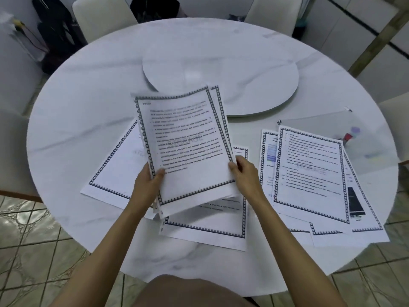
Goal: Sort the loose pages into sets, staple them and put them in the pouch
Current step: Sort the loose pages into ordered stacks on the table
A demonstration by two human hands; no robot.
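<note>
L hand (147, 182) grips the held stack (188, 147) at its lower-left edge, thumb on top; R hand (245, 173) pinches the right edge. Sheets are fanned, so a slack grip could drop some onto the loose pages (205, 224) beneath & mix sets. The right pile (309, 173) looks to overhang the table (88, 85) rim and may slide off. The clear pouch (365, 125) lies beyond, contents unclear.

faint "storage" watermark on held page (183, 142) and right-hand page (309, 171)
</note>
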